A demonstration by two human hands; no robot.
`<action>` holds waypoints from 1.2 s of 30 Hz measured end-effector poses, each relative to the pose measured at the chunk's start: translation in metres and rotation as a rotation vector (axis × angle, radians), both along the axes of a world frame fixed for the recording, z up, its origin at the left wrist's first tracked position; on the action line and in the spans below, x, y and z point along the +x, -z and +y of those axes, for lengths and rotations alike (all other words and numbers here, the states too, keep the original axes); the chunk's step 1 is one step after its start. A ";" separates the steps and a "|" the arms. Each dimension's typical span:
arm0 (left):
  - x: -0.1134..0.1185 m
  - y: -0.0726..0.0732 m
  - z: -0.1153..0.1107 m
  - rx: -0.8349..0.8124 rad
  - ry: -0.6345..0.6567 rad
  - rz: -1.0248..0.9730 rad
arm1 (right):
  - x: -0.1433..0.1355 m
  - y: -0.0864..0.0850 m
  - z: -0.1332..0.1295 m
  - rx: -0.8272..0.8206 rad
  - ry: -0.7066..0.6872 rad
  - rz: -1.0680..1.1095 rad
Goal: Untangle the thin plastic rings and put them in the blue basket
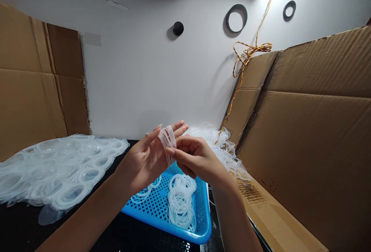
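Forearms (pixel 92 217), white rings (pixel 168 138) around left grip (pixel 146 163), right grip (pixel 197 157) pinching them

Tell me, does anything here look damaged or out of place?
Yes: dark stains mark the right cardboard, beside a messy heap of white loops. The left cardboard has a ragged edge, and the wall is scuffed. The bands around the left hand look fine.

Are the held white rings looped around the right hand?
No, the white rings loop around the fingers of the left hand; the right hand pinches them.
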State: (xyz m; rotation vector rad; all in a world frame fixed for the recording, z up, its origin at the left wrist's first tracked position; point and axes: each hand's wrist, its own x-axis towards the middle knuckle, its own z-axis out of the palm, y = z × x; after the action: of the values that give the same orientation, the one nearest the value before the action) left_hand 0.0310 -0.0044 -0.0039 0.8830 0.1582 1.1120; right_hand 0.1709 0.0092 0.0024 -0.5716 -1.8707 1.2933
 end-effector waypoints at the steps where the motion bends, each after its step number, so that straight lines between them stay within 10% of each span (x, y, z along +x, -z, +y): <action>1: 0.000 0.000 0.000 0.005 0.004 0.002 | 0.000 0.000 0.000 -0.001 0.000 0.000; 36: 0.002 0.012 0.003 0.182 -0.058 0.079 | 0.000 0.005 0.006 -0.008 -0.068 0.040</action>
State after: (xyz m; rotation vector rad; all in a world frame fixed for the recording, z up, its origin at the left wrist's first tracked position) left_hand 0.0334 -0.0013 -0.0163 1.0915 0.1504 1.1585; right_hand 0.1708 0.0149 -0.0023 -0.4862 -1.8668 1.3476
